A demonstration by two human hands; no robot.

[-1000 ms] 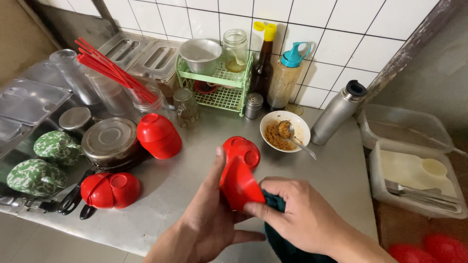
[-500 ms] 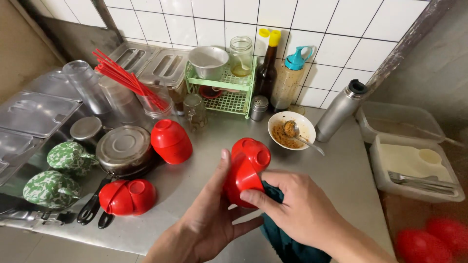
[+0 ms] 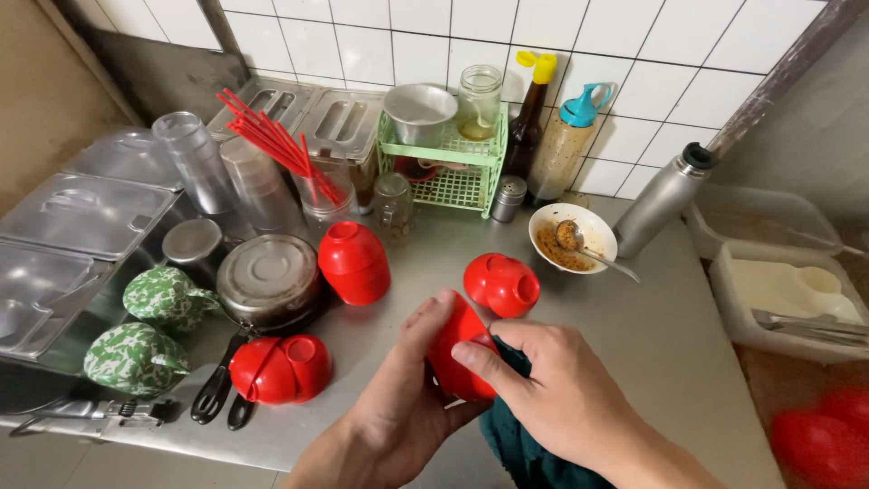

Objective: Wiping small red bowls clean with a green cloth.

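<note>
Both of my hands close around a small red plastic bowl (image 3: pixel 457 360) just above the steel counter (image 3: pixel 652 344). My left hand (image 3: pixel 398 398) cups it from the left and below. From the right, my right hand (image 3: pixel 557 398) presses on it, with a dark teal cloth (image 3: pixel 520 448) bunched under that palm. A second red bowl (image 3: pixel 502 283) lies upside down on the counter just behind the held one. To the left, a taller red bowl (image 3: pixel 355 263) stands overturned, and two more red bowls (image 3: pixel 281 369) lie on their sides near the front edge.
Two green patterned bowls (image 3: pixel 149 326), a lidded metal pot (image 3: pixel 267 279) and steel trays (image 3: pixel 81 217) fill the left. A green rack (image 3: pixel 444 163), bottles, red chopsticks (image 3: pixel 281 145), a white sauce bowl with spoon (image 3: pixel 572 237) and a steel flask (image 3: pixel 665 199) line the back. Plastic tubs (image 3: pixel 787 290) sit right.
The held red bowl has come down lower and been turned between my hands, now clearly apart from the red bowl behind it. The view has shifted slightly.
</note>
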